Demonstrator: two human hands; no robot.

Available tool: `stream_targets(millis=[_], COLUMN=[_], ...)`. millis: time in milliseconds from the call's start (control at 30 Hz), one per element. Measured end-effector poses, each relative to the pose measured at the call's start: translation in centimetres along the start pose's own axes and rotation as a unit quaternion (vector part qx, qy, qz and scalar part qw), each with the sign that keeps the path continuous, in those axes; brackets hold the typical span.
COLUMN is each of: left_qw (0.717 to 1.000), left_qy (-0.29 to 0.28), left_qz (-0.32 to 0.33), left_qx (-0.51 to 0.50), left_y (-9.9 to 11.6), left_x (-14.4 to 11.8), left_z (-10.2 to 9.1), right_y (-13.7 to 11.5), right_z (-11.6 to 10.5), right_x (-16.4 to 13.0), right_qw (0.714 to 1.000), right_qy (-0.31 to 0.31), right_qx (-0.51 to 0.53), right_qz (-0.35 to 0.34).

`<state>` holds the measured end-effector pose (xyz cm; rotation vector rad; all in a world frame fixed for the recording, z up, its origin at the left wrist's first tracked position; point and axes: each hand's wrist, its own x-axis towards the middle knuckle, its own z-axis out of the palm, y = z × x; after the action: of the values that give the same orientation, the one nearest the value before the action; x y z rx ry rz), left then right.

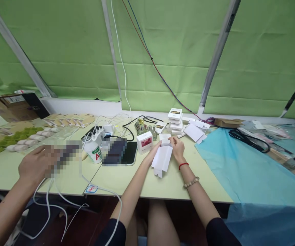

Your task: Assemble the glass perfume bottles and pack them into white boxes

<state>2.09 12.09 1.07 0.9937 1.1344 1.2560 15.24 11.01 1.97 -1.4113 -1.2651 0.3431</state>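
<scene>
Both hands (166,150) on flat white carton (162,159)

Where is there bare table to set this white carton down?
Bare table lies along the near edge, between the white cable and the blue sheet. Crowded behind: white box, phone, stacked boxes. Both hands hold the flat carton.

Green letters "AD" on the small white bottle (93,152); print on the boxes too small to read.
</scene>
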Motion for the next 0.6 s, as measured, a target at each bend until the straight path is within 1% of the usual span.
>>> stream_targets(millis=[100,233,400,500,600], left_qw=[0.999,0.999,0.999,0.999,0.999], left_qy=[-0.034,-0.027,-0.036,-0.027,-0.002], left_qz=[-0.029,-0.026,-0.014,0.001,0.03], left_qx=[-0.013,-0.027,-0.026,-0.033,-0.039], left_y=[-0.45,-0.67,-0.76,-0.89,-1.03], left_x=[-0.09,-0.14,-0.15,0.03,0.22], left_z=[0.53,0.81,1.04,1.1,1.09], right_y=[0.14,0.35,0.66,0.81,0.71], right_z=[-0.05,0.12,0.59,0.74,0.7], right_x=[0.16,0.46,0.65,0.71,0.68], right_qw=[0.999,0.997,0.996,0.996,0.995], right_qy=[0.008,0.02,-0.004,-0.021,-0.041], right_qx=[0.034,0.079,0.09,0.086,0.093], right_qz=[-0.001,-0.003,-0.017,-0.012,-0.006])
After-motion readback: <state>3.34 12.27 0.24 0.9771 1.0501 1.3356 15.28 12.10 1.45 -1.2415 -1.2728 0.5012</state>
